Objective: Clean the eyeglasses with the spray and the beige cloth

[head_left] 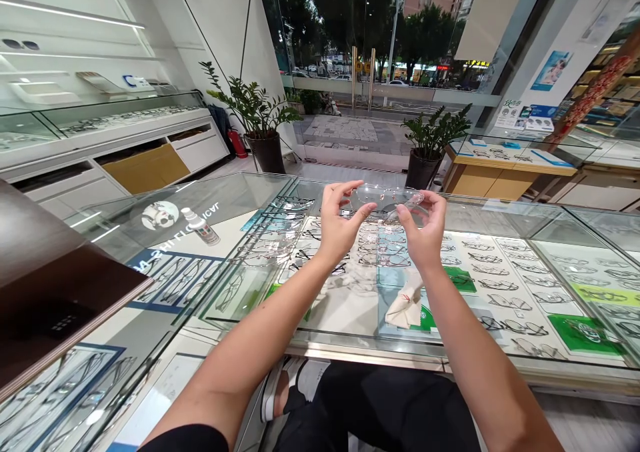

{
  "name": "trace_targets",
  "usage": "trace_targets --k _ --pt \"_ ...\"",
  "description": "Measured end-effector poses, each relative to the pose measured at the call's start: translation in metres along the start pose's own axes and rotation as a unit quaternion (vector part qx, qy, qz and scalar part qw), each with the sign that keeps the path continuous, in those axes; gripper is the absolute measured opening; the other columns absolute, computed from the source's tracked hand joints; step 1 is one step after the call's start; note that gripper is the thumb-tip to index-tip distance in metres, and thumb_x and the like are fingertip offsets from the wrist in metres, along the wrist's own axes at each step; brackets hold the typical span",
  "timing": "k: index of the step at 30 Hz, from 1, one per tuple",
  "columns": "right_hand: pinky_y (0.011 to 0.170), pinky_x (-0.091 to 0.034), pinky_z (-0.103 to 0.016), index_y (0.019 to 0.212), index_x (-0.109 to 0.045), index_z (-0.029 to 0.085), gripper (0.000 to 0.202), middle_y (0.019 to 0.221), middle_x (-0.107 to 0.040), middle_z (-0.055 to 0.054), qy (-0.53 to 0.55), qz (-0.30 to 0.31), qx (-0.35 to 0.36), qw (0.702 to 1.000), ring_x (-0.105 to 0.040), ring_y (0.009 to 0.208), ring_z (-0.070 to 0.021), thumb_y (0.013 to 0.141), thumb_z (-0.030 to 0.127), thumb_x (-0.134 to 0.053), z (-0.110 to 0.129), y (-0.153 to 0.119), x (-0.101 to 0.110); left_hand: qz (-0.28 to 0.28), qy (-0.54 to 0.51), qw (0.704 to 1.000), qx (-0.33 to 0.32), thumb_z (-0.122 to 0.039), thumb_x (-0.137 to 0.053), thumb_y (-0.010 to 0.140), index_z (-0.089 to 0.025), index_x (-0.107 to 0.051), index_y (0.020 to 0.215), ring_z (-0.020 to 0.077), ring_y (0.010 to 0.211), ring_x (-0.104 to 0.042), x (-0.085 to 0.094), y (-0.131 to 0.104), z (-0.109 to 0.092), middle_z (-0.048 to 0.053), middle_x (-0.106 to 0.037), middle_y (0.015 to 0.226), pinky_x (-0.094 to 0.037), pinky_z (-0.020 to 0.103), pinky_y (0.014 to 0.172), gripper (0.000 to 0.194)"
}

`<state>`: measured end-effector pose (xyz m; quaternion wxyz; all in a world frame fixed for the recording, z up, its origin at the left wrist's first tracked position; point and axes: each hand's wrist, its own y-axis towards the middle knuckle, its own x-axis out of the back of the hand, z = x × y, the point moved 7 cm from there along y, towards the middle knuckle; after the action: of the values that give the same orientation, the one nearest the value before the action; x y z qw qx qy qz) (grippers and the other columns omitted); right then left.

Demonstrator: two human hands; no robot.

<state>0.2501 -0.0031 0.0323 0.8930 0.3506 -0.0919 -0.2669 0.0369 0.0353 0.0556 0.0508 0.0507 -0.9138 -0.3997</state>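
A pair of clear-framed eyeglasses (pixel 384 195) is held up above the glass display counter, its lenses and rims hard to make out against the glass. My left hand (pixel 342 217) grips its left side between thumb and fingers. At the other side, my right hand (pixel 424 224) pinches the frame near a temple arm. Below my right wrist, a crumpled cream cloth (pixel 404 309) lies on the counter top. Rows of eyeglasses (pixel 313 235) sit inside the case beneath both hands.
A small spray bottle (pixel 201 227) stands on the glass to the left. A dark brown panel (pixel 60 292) juts in at the left edge. Beyond the counter are two potted plants (pixel 265 149) (pixel 423 165), a fire extinguisher (pixel 237 143) and a glass door front.
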Motion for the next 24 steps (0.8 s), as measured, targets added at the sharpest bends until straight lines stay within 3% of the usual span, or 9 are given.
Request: trace_targets --k 18,24 --pt "0.101 -0.06 -0.046 0.124 -0.051 0.029 0.049 0.122 -0.06 -0.007 0.056 0.016 -0.047 0.997 -0.061 0.116 -0.0216 0.087 0.045 -0.077 -0.006 -0.004 -0.007 -0.02 0.034 0.999 0.008 -0.057 -0.083 0.084 -0.033 -0.066 0.131 0.0235 0.113 -0.059 -0.001 -0.007 -0.002 0.008 -0.06 0.122 -0.051 0.041 0.096 0.056" --pt "0.1 -0.059 -0.044 0.124 -0.051 0.029 0.047 0.123 -0.061 -0.007 0.046 0.02 -0.055 0.997 -0.062 0.117 -0.0216 0.088 0.047 -0.076 -0.011 -0.005 -0.009 -0.038 0.044 0.998 0.006 -0.058 -0.083 0.083 -0.028 -0.063 0.123 0.023 0.112 -0.059 0.0 -0.01 -0.003 0.008 -0.06 0.122 -0.05 0.04 0.096 0.054"
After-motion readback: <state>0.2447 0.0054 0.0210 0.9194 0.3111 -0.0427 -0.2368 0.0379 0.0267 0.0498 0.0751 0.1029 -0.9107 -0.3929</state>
